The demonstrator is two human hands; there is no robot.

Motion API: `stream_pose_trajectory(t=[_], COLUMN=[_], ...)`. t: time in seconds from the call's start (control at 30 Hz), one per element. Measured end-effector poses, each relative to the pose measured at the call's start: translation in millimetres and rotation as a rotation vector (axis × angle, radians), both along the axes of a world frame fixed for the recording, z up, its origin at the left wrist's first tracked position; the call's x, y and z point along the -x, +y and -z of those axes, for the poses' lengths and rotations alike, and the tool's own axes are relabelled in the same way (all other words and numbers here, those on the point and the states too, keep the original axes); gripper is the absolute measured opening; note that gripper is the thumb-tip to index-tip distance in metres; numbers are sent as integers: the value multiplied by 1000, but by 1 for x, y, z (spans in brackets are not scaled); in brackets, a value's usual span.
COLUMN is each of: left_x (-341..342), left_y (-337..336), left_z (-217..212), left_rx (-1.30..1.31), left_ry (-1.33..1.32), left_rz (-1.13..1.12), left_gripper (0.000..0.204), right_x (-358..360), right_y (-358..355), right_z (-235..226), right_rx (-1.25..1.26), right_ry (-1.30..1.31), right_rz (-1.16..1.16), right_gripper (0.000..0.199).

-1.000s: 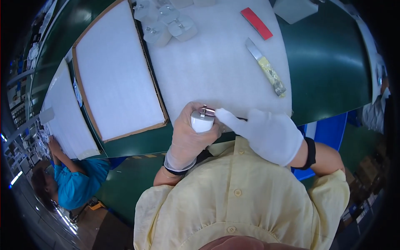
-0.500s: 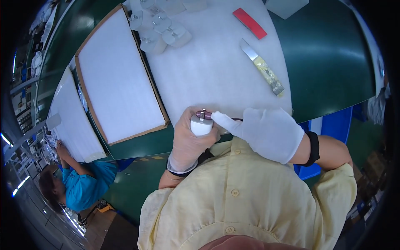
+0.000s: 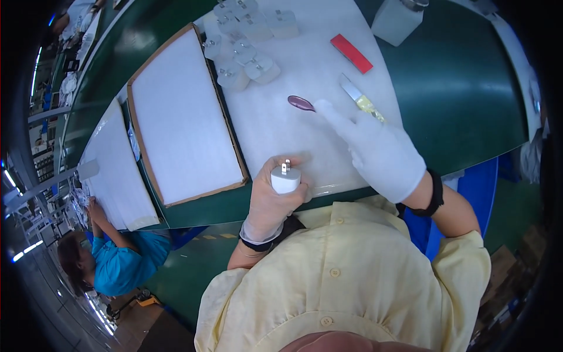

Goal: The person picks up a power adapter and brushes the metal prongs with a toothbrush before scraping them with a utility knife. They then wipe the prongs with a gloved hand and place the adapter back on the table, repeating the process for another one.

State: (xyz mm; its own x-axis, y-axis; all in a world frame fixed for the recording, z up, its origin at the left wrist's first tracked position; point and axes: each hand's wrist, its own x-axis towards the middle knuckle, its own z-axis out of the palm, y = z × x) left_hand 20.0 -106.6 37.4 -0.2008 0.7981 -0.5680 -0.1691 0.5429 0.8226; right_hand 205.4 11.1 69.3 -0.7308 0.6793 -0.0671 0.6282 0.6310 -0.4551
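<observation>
Near the front edge of the white work mat (image 3: 264, 126), my left hand (image 3: 270, 199), in a thin glove, is closed around a white plug-in power adapter (image 3: 285, 180). Its metal prongs point up. My right hand (image 3: 381, 149), in a white glove, is farther forward and to the right, over the mat. A tool with a purple oval head (image 3: 301, 103) sticks out from its fingertips; the handle is mostly hidden by the hand. Just beyond that hand lies a knife (image 3: 365, 104) with a yellow-wrapped handle, partly covered by it.
Several similar white adapters (image 3: 258, 67) stand at the mat's far left. A red strip (image 3: 352, 53) lies beyond the knife. A whitish bottle (image 3: 399, 22) stands at the far right on the green table (image 3: 451, 76). Left are a shallow white-lined cardboard tray (image 3: 182, 117) and a person in blue (image 3: 126, 264).
My right hand has moved forward, away from the adapter, taking the purple-headed tool off its prongs. My left hand still grips the adapter in about the same place.
</observation>
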Motion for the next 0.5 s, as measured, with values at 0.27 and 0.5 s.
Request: stream_pose_trajectory(t=[0.27,0.5], left_x=[-1,6], left_y=[-6,5], left_z=[-2,-41], left_rx=[-209,-86], left_ry=[-202,-333], left_rz=[-39,51], left_gripper=[47,51], right_x=[2,-4], right_y=[23,43], right_z=[17,20], right_rx=[-228,-146], right_ry=[307,-159], right_rz=[126,217], right_gripper=[48,41])
